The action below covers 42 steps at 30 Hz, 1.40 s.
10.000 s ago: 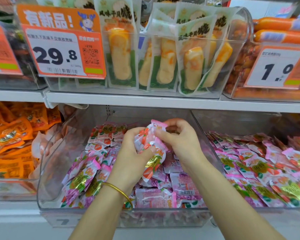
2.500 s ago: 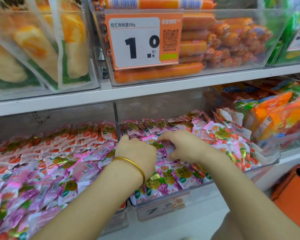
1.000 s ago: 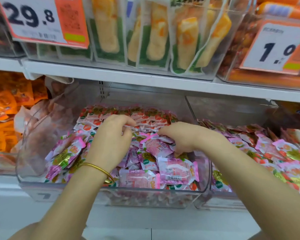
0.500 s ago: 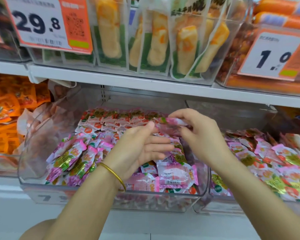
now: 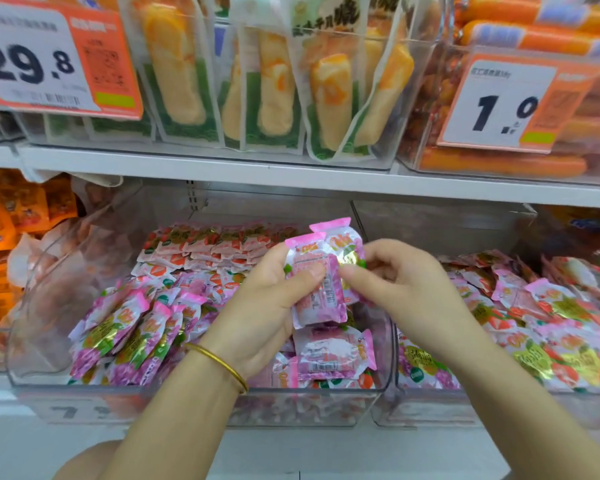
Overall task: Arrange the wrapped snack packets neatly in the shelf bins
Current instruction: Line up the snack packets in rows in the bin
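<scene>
Orange price tags (image 5: 58,58) read 29.8 and 1.0.

A white shelf board (image 5: 291,174) runs across the view under even, bright light. Above it stand clear bins with orange price tags, one reading 29.8 (image 5: 49,64), one reading 1.0 (image 5: 510,102). A pale ledge (image 5: 326,452) lies below.

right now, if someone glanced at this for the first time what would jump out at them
First, the two hands in the middle: the left hand and right hand hold up a couple of pink snack packets above the clear bin heaped with more of them. Next, the big orange price tags on the shelf above, 29.8 at upper left and 1.0 at upper right.
</scene>
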Each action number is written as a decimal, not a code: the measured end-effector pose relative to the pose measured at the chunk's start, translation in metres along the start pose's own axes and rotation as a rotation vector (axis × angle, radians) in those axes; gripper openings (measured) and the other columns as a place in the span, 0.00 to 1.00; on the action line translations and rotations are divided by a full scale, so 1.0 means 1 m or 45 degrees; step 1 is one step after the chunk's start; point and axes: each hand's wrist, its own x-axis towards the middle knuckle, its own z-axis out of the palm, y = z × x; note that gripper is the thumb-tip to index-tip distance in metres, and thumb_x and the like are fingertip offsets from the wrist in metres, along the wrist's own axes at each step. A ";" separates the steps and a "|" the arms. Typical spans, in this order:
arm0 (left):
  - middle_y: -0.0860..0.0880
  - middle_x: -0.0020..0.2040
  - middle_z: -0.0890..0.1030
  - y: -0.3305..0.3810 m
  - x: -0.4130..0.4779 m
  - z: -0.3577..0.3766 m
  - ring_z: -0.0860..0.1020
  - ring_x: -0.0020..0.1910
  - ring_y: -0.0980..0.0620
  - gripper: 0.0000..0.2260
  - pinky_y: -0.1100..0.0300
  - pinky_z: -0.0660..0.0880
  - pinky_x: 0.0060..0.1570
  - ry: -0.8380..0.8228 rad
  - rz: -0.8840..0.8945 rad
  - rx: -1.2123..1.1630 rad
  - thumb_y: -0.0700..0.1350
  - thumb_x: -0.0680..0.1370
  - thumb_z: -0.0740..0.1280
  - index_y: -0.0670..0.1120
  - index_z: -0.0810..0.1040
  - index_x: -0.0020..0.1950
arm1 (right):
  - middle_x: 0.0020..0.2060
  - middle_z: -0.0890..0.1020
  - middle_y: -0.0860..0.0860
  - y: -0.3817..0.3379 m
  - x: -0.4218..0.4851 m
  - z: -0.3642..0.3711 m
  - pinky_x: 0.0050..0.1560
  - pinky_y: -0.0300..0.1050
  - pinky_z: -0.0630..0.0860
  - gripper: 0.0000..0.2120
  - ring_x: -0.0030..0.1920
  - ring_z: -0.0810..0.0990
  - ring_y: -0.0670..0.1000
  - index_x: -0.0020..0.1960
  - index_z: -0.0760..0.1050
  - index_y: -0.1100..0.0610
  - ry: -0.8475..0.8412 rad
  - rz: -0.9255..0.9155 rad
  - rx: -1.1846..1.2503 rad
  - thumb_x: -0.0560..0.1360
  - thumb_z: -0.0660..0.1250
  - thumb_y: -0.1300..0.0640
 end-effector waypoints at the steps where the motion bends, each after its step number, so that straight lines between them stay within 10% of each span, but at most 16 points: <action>1: 0.39 0.58 0.80 -0.002 0.001 0.001 0.80 0.52 0.45 0.15 0.49 0.79 0.48 -0.002 0.010 0.021 0.35 0.77 0.60 0.41 0.72 0.64 | 0.32 0.79 0.57 0.001 0.000 0.001 0.35 0.45 0.70 0.12 0.31 0.73 0.47 0.39 0.75 0.60 0.019 -0.010 0.009 0.71 0.70 0.52; 11: 0.48 0.34 0.74 -0.009 0.016 0.010 0.75 0.33 0.51 0.04 0.56 0.77 0.31 0.255 -0.048 -0.094 0.37 0.77 0.60 0.43 0.72 0.44 | 0.33 0.78 0.55 0.025 -0.005 -0.013 0.31 0.41 0.74 0.10 0.30 0.75 0.51 0.43 0.73 0.65 0.144 0.287 0.634 0.74 0.67 0.57; 17: 0.48 0.27 0.71 -0.010 0.019 0.033 0.70 0.24 0.54 0.12 0.63 0.66 0.23 0.304 0.012 -0.138 0.35 0.76 0.63 0.43 0.65 0.56 | 0.38 0.79 0.60 0.026 -0.010 -0.018 0.28 0.39 0.75 0.07 0.33 0.75 0.54 0.40 0.77 0.60 -0.032 0.339 0.827 0.70 0.68 0.55; 22: 0.46 0.49 0.84 -0.013 0.017 0.048 0.83 0.45 0.50 0.16 0.52 0.81 0.41 0.334 0.103 0.026 0.50 0.78 0.62 0.44 0.72 0.62 | 0.40 0.76 0.59 0.027 -0.017 -0.023 0.42 0.41 0.74 0.14 0.40 0.74 0.53 0.46 0.74 0.67 -0.151 0.270 0.881 0.72 0.70 0.55; 25: 0.49 0.60 0.79 -0.019 0.016 0.059 0.77 0.60 0.49 0.30 0.44 0.72 0.61 0.305 0.189 0.375 0.69 0.69 0.63 0.51 0.74 0.63 | 0.39 0.80 0.53 0.027 -0.024 -0.027 0.43 0.40 0.74 0.07 0.40 0.77 0.48 0.44 0.76 0.59 -0.159 0.240 1.019 0.70 0.70 0.57; 28: 0.45 0.51 0.82 -0.022 0.022 0.073 0.80 0.50 0.49 0.25 0.54 0.75 0.54 0.195 0.301 0.593 0.67 0.73 0.56 0.48 0.78 0.52 | 0.37 0.81 0.54 0.028 -0.028 -0.035 0.41 0.46 0.72 0.04 0.38 0.77 0.52 0.42 0.77 0.55 -0.119 0.265 1.176 0.68 0.70 0.58; 34: 0.56 0.50 0.70 -0.030 0.059 0.064 0.64 0.57 0.55 0.08 0.68 0.57 0.52 0.295 0.525 1.590 0.51 0.77 0.58 0.53 0.74 0.53 | 0.32 0.75 0.57 0.074 -0.012 -0.084 0.41 0.58 0.78 0.09 0.35 0.76 0.57 0.37 0.71 0.59 0.401 0.499 0.443 0.73 0.69 0.59; 42: 0.57 0.54 0.67 -0.049 0.069 0.054 0.59 0.55 0.61 0.12 0.70 0.56 0.54 0.213 0.556 1.679 0.43 0.78 0.59 0.50 0.72 0.60 | 0.43 0.79 0.65 0.146 0.089 -0.086 0.40 0.46 0.66 0.12 0.48 0.79 0.63 0.46 0.76 0.66 0.508 0.604 -0.166 0.76 0.65 0.55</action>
